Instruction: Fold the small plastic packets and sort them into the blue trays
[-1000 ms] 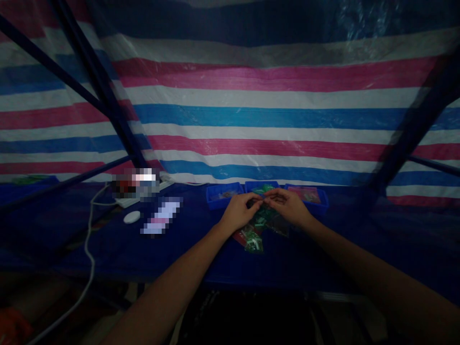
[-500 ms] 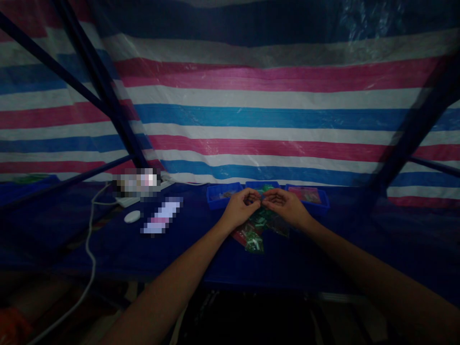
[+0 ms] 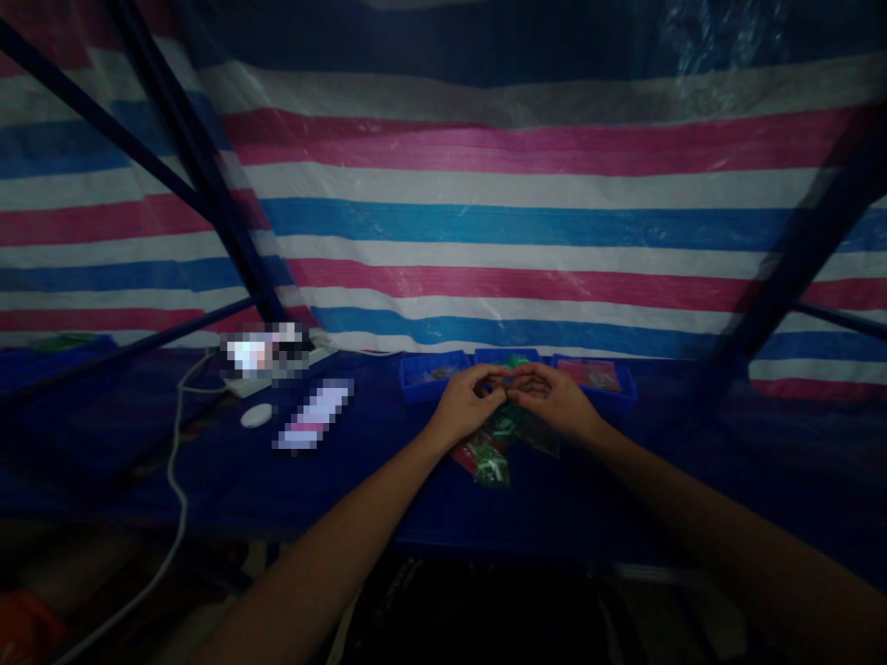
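My left hand (image 3: 466,403) and my right hand (image 3: 552,397) meet fingertip to fingertip over a dark blue table (image 3: 208,471). Both pinch something tiny between thumb and fingers, too small and dim to name. Below the hands lie small clear bags of green parts (image 3: 493,465) and a reddish bag (image 3: 468,454). Behind the hands stand three small blue bins: a left bin (image 3: 424,374), a middle bin (image 3: 507,356) holding green pieces, and a right bin (image 3: 597,375) with reddish contents.
A striped pink, white and blue tarp (image 3: 527,222) hangs behind the table. Dark metal poles (image 3: 187,157) cross at the left and right. A white round object (image 3: 256,415), a white cable (image 3: 175,462) and two blurred-out items sit at the left.
The hands have stayed together over the bags; the fingers shifted slightly while working the tiny item. Nothing else moved.
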{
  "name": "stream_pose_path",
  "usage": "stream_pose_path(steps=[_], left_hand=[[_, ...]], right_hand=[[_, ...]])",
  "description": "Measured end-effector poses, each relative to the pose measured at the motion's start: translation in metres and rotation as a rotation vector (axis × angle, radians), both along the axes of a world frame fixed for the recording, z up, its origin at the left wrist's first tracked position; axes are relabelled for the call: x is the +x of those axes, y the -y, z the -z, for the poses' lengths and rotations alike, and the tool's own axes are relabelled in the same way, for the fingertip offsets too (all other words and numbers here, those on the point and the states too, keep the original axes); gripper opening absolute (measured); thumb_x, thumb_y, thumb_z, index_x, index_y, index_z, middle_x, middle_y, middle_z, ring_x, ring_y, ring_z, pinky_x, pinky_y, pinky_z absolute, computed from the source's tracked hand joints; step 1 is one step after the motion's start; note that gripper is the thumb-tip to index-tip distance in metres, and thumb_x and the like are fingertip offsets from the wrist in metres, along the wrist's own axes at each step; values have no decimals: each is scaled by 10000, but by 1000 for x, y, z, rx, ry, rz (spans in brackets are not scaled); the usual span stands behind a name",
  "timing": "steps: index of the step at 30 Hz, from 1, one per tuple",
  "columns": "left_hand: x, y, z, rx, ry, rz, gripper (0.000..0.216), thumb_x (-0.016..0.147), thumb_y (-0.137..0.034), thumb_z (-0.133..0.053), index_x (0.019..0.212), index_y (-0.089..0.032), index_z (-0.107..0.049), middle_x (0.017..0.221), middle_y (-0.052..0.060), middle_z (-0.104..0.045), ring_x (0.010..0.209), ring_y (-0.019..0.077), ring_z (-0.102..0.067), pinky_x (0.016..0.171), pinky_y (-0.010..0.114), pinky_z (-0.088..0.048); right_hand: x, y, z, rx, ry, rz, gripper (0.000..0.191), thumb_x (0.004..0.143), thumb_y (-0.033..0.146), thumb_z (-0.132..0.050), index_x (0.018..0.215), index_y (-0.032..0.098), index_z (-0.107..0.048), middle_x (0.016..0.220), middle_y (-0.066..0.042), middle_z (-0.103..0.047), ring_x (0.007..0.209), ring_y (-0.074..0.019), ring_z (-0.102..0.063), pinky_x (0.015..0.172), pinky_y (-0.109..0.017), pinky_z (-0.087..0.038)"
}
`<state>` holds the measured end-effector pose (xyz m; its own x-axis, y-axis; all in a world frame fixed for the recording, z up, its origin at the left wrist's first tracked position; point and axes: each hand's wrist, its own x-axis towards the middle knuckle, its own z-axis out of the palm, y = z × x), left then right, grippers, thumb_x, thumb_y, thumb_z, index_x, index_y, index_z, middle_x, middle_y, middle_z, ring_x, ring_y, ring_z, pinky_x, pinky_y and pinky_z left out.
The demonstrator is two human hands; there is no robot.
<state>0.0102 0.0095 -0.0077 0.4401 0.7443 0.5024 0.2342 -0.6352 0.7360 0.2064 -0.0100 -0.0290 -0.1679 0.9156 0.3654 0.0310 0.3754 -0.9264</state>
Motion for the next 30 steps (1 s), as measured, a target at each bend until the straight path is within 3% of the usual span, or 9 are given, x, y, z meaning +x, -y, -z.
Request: stream_pose_path(steps=[8, 22, 30], left_hand=[[0, 1, -1, 1, 15, 12, 289, 867, -225, -645, 1149, -171, -666, 1011, 72, -726, 913, 186, -688, 790, 292, -538], [0, 3, -5, 78, -81, 9, 183, 908, -276, -643, 1055, -186, -704, 1011, 52, -749, 878, 183, -691, 785, 317, -517], [-1, 6, -7, 87, -73, 5, 165, 917, -275, -622, 1029, -187, -706, 990, 52, -744, 880, 182, -687, 801, 322, -521]], right_hand=[[-3, 3, -4, 6, -8, -1, 349, 756, 307, -783, 1049, 218, -614, 917, -22, -689, 834, -161, -681, 821, -318, -557], [-3, -1, -1, 52, -3, 55, 363, 746, 177, -688, 1094, 214, -592, 873, 12, -607, 794, -129, -614, 772, -273, -505], [0, 1, -5, 14, -28, 13, 332, 773, 231, -713, 1084, 221, -597, 920, -6, -638, 826, -142, -631, 797, -293, -517]])
